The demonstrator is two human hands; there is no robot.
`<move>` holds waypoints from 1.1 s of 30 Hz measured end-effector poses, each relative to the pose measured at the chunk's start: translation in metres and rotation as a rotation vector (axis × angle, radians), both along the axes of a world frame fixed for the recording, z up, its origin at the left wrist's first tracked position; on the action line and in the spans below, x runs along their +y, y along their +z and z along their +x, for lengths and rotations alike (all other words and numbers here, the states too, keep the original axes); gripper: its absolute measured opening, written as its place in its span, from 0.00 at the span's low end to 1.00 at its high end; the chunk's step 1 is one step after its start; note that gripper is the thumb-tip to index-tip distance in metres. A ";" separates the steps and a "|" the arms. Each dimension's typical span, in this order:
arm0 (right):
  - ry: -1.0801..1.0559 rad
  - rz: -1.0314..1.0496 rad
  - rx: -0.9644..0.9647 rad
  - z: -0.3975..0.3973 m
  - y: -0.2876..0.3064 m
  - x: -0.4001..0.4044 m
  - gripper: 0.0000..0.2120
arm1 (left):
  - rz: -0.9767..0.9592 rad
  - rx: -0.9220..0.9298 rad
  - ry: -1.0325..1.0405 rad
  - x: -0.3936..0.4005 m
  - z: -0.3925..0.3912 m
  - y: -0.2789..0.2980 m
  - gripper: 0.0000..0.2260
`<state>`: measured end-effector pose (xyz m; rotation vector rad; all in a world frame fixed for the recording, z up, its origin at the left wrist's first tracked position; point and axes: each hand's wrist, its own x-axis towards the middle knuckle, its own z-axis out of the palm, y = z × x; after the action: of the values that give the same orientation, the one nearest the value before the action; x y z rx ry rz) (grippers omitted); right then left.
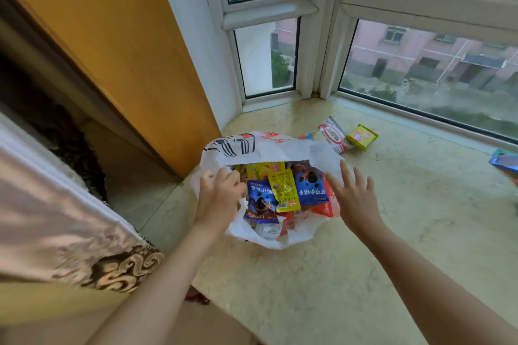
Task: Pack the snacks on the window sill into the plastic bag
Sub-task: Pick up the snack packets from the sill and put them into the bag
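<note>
Two hands at bag (269,145): left hand (218,199) grips its left rim; right hand (354,199) spread wide, holding nothing. Sill (392,218) bare rightward; two packets (361,137) behind.

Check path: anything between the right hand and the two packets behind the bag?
Nothing visible. The right hand hovers open beside the plastic bag; bare sill lies between it and the red-white packet and yellow packet.

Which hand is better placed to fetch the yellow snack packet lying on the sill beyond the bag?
Right. The right hand is open and free on the yellow snack packet's side, while the left hand grips the white plastic bag's rim.
</note>
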<state>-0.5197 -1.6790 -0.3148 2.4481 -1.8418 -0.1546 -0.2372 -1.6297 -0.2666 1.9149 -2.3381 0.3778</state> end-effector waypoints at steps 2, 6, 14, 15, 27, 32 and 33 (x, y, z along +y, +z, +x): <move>-0.020 0.077 0.020 0.001 0.006 -0.002 0.33 | -0.116 0.211 0.118 0.013 -0.007 0.008 0.19; -0.052 0.095 -0.004 0.001 0.002 -0.008 0.35 | -0.147 0.701 0.537 0.032 -0.033 0.016 0.21; -0.230 0.116 -0.012 0.010 -0.010 -0.022 0.36 | 0.192 1.708 0.936 0.031 -0.079 0.002 0.07; -0.246 0.133 -0.036 0.011 -0.009 -0.023 0.37 | 0.252 1.778 0.942 0.027 -0.083 0.007 0.08; -1.013 0.760 -1.172 0.044 0.092 -0.065 0.12 | 0.501 2.010 0.684 -0.013 -0.051 0.120 0.16; -0.851 0.852 -1.434 0.059 0.133 -0.081 0.05 | 0.575 1.920 0.582 -0.038 -0.022 0.149 0.17; -0.824 0.829 -1.480 0.061 0.139 -0.083 0.08 | 0.625 1.886 0.558 -0.041 -0.015 0.151 0.20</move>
<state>-0.4583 -1.7624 -0.1754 1.8413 -3.9111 1.5298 -0.2520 -1.6706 -0.1160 1.5190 -0.6042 -1.5371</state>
